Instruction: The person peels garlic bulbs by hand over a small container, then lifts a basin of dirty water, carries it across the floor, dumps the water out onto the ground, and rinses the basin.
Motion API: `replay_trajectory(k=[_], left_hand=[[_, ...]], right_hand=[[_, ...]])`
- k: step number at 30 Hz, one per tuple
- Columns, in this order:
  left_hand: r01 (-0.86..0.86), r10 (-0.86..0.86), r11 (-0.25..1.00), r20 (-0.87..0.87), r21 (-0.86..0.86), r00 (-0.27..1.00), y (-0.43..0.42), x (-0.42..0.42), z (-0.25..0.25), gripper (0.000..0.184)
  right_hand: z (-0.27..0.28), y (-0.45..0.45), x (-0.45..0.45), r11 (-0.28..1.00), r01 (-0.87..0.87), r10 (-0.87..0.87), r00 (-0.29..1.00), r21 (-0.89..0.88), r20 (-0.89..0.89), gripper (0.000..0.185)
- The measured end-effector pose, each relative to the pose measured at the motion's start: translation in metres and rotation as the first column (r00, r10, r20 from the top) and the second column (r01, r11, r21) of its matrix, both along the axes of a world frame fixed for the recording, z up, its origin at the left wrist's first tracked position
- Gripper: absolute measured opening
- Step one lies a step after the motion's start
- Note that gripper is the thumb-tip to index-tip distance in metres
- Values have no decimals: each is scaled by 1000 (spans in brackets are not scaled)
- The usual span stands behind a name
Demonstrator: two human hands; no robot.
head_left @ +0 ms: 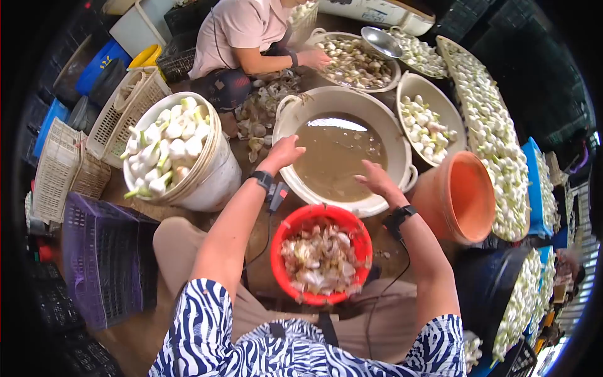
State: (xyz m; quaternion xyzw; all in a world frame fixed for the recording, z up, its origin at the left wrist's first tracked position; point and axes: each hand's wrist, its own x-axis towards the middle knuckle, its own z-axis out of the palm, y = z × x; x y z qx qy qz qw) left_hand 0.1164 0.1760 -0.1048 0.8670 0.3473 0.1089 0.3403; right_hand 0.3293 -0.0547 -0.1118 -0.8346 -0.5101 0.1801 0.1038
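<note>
A wide whitish basin (342, 97) holds murky brown water (333, 154). My left hand (286, 152) hovers at its left rim, fingers apart and nothing in them. Over the right side of the same basin is my right hand (378, 180), also open, its fingers stretched toward the water. Between my legs sits a red basin (276, 254) filled with papery garlic peelings (319, 257). Left of my left hand stands a white bucket (213, 179) heaped with peeled garlic bulbs (168, 146).
A person (242, 38) crouches beyond, one hand at a tub (392, 81) of unpeeled garlic. An orange bucket (433, 195) stands right of the water basin, beneath an oval tub (461, 122) of garlic. A purple crate (103, 257) is at left; a long garlic-filled tray (496, 138) lies at right.
</note>
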Motion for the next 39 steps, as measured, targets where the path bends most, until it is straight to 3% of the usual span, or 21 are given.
replay_trajectory(k=[2, 4, 6, 9, 11, 13, 16, 17, 21, 24, 26, 27, 29, 30, 31, 32, 36, 37, 38, 39], left_hand=[[51, -46, 998, -179, 26, 983, 33, 41, -43, 65], [45, -42, 999, -269, 4, 962, 40, 78, -32, 70], [127, -89, 985, -287, 116, 954, 71, 125, -77, 67], [245, -158, 962, -488, 120, 859, 85, 155, -116, 68], [280, -230, 960, -540, 10, 810, 78, 153, -120, 68], [295, -367, 930, -589, -218, 720, 72, 150, -130, 75], [359, -441, 894, -678, -269, 588, 41, 124, -124, 85], [322, -441, 898, -614, -301, 655, 29, 113, -123, 92], [410, -593, 803, -513, -432, 620, -19, 88, -135, 93], [396, -667, 720, -411, -570, 621, -43, 83, -141, 77], [336, -591, 655, -182, -676, 786, -52, 78, -148, 46], [328, -592, 650, -186, -685, 784, -57, 77, -150, 46], [50, -367, 607, -224, -793, 903, -68, 73, -150, 28], [42, -368, 601, -230, -798, 901, -70, 70, -139, 28], [-11, -302, 503, -188, -864, 934, -68, 71, -118, 21], [-52, -227, 394, -152, -918, 962, -66, 73, -94, 14], [21, -234, 401, -80, -916, 969, -85, 54, 18, 4], [-27, -265, 417, -150, -908, 953, -90, 47, 53, 7], [20, -191, 351, -51, -936, 980, -108, 29, 56, 7], [34, -188, 380, -41, -924, 981, -115, 19, 85, 9]], right_hand=[[-47, 17, 59, 964, 248, -253, 966, -93, -55, 69], [-74, 27, 93, 937, 340, -341, 940, -75, -2, 70], [-99, 63, 133, 911, 412, -411, 911, -23, 45, 70], [-141, 103, 163, 945, 325, -326, 940, 24, 97, 71], [-143, 120, 152, 964, 155, -159, 987, -215, 2, 70], [-160, 110, 136, 957, 116, -145, 985, -266, -92, 69], [-171, 80, 96, 958, 124, -180, 963, -260, -201, 68], [-169, 68, 79, 961, 98, -174, 940, -257, -293, 70], [-140, 50, 11, 976, 84, -184, 811, -200, -556, 68], [-153, 43, -17, 981, -2, -124, 760, -193, -638, 56], [-158, 41, -28, 989, 99, -151, 680, -114, -718, 50], [-173, 39, -28, 979, 111, -199, 652, -168, -731, 46], [-175, 33, -38, 966, 115, -253, 613, -232, -749, 41], [-162, 32, -41, 945, 218, -311, 357, -245, -881, 35], [-144, 36, -40, 908, 311, -318, 75, -281, -945, 29], [-123, 36, -39, 908, 307, -321, 74, -285, -944, 29], [31, 28, -50, 847, 366, -431, 51, -384, -901, 26], [65, 21, -59, 828, 383, -465, 60, -410, -883, 26], [84, 5, -72, 845, 428, -419, 160, -320, -894, 28], [101, -8, -85, 830, 430, -454, 152, -355, -878, 29]])
